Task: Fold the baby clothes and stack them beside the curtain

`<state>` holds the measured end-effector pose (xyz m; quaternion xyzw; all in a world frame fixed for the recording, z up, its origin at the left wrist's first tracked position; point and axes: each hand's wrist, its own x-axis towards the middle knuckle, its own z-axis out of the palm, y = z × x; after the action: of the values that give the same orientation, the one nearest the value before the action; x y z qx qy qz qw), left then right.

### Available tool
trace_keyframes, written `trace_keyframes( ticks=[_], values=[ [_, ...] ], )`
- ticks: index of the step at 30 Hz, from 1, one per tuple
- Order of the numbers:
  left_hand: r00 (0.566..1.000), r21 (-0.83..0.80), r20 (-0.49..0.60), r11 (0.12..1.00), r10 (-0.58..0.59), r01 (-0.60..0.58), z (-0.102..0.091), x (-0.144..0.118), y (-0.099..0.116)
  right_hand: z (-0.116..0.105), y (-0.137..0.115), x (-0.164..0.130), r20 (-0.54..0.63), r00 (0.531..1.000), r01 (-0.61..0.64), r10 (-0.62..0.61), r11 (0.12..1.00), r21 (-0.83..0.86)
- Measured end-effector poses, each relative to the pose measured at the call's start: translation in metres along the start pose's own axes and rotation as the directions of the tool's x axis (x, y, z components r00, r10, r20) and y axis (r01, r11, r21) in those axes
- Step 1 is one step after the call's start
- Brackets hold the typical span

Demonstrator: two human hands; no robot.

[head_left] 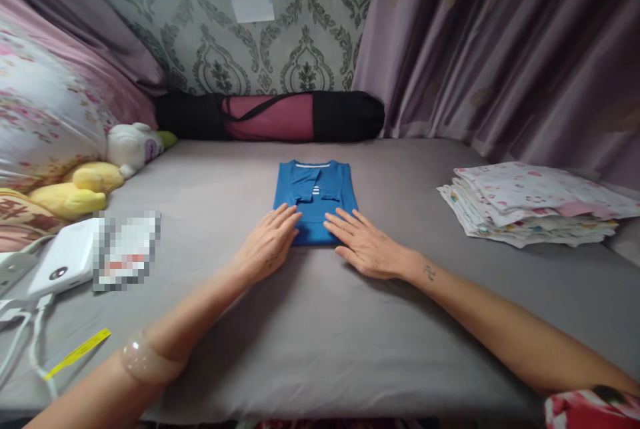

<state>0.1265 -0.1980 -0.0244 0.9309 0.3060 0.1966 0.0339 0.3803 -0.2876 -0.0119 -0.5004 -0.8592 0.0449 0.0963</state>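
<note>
A blue shirt (323,216) lies folded into a neat rectangle on the grey sheet, its neckline at the far end and its sleeves tucked over the front. Small white marks show at its middle. My left hand (270,236) rests flat at the near left corner of the shirt, fingers stretched over the cloth. On the near right corner lies my right hand (367,242), also flat with its fingers spread. Neither hand grips the fabric. A pale bangle (150,357) circles my left wrist.
A stack of printed cloths (530,206) lies at the right. A long black and maroon bag (270,116) runs along the wall. Left are a white power bank (67,256) with cables, a blurred-out packet (129,249), plush toys (133,149) and a floral pillow (45,109).
</note>
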Motion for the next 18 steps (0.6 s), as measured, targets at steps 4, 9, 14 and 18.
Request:
trace_keyframes(
  ticks=[4,9,14,18],
  values=[
    [0.987,0.070,0.157,0.997,0.032,-0.043,0.009,0.007,0.005,-0.001,-0.001,0.009,0.136,0.989,0.054,-0.058,0.998,0.028],
    [0.975,0.081,0.221,0.996,0.002,-0.020,0.020,0.008,-0.008,0.000,0.011,0.015,0.176,0.978,0.097,-0.111,0.992,0.082],
    [0.960,0.033,0.278,0.999,-0.038,0.030,0.023,0.006,-0.016,0.009,0.024,0.014,0.210,0.969,0.096,-0.127,0.984,0.150],
    [0.948,-0.044,0.317,0.997,-0.039,0.056,0.020,0.006,-0.017,0.006,0.026,0.014,0.236,0.964,0.088,-0.125,0.983,0.161]
  ],
)
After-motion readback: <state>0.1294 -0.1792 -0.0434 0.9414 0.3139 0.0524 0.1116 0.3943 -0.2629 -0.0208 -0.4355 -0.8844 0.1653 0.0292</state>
